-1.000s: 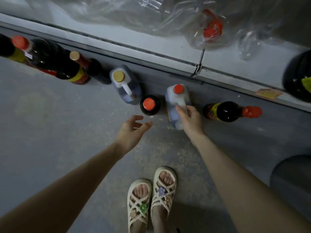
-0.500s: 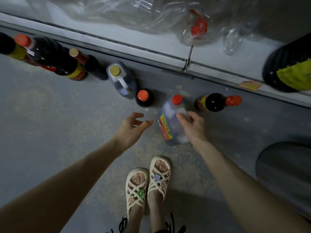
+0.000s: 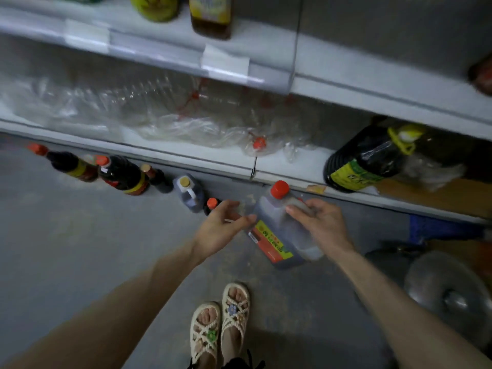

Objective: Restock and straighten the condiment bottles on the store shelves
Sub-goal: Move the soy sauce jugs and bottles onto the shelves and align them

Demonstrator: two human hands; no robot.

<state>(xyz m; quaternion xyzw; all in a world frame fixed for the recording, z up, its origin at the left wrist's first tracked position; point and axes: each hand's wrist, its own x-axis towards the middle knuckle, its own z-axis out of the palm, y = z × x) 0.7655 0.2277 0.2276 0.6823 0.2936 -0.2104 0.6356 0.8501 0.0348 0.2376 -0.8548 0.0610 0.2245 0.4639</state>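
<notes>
Above the floor [image 3: 80,235] beside the bottom shelf [image 3: 165,153], I am gripping the red-capped jug [image 3: 274,222] by its handle [image 3: 294,201] in my right hand [image 3: 322,225], tilting it for shelving, while my left hand [image 3: 218,230] is hovering open alongside, ready to steady it.
</notes>
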